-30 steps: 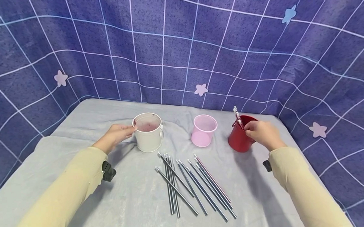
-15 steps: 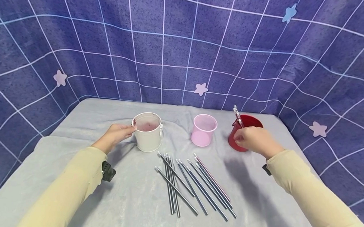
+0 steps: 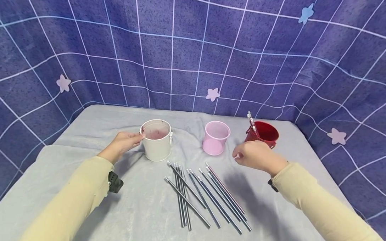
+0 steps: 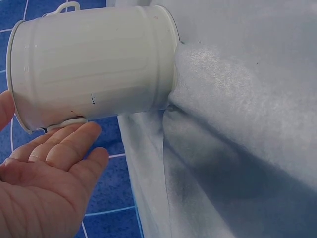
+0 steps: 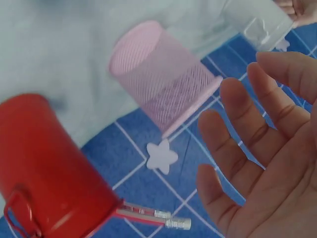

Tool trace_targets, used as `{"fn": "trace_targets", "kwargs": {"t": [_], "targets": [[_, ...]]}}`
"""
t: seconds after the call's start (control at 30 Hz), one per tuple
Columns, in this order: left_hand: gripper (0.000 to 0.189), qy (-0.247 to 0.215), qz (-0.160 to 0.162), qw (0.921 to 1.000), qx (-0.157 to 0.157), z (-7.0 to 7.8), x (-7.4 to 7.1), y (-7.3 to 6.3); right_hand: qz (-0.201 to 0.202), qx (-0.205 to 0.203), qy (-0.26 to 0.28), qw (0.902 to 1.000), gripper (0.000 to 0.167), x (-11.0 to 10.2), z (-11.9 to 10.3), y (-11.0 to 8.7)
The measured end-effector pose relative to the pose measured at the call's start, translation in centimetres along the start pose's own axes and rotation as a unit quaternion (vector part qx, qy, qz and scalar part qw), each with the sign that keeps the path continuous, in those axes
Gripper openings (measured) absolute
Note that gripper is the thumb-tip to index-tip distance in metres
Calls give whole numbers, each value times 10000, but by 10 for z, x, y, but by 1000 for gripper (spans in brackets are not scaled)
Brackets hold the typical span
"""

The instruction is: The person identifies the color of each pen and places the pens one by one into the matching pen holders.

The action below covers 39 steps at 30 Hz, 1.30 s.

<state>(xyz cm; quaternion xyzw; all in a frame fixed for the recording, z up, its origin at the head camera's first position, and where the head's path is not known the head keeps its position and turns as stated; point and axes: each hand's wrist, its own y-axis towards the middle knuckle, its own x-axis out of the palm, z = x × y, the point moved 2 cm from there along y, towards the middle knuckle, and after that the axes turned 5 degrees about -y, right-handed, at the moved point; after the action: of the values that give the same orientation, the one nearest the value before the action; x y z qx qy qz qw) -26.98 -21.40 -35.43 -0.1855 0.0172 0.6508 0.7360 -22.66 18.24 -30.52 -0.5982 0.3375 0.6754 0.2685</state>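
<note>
At the left, my left hand (image 3: 126,141) pinches the rim of a white metal bucket (image 3: 158,149). In the left wrist view, its fingers (image 4: 69,141) lie against the small side handle. My right hand (image 3: 256,155) is in front of a red bucket (image 3: 267,130), between it and a pink mesh pencil cup (image 3: 214,146), and holds nothing. Relaxed fingers (image 5: 237,104) show in the right wrist view. Several red pencils (image 5: 148,213) with erasers stand in the red bucket. On the cloth, several dark blue and black pencils (image 3: 183,197) lie loosely fanned, beside a reddish one (image 3: 225,186).
A grey cloth (image 3: 145,207) covers the table. Behind it hangs a blue curtain (image 3: 190,56) with a white grid and star shapes. The pink cup stands between the two buckets.
My right hand has left the red bucket's rim and moved left and toward me. The red pencils stay in the bucket. My left hand has not moved.
</note>
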Motion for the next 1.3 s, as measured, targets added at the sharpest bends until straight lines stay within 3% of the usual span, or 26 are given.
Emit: {"fn": "trace_targets", "kwargs": {"t": [0.17,0.63,0.83,1.07,1.3], "targets": [[60,24,17,10000,-25,0,1,2,-288,30,41,9996,9,8,-9,2],[57,-205,-21,9997,118,-4,7,7,-537,-150,166,9983,8,46,-22,-4],[59,-55,45,10000,39,-4,0,3,-627,-344,232,9972,8,65,-28,0],[63,-125,15,9999,52,-1,-1,1,-890,-198,171,9957,9,80,-29,-1],[63,16,-21,10000,17,-3,-1,3,-741,-126,135,9971,4,91,-33,-6]]}}
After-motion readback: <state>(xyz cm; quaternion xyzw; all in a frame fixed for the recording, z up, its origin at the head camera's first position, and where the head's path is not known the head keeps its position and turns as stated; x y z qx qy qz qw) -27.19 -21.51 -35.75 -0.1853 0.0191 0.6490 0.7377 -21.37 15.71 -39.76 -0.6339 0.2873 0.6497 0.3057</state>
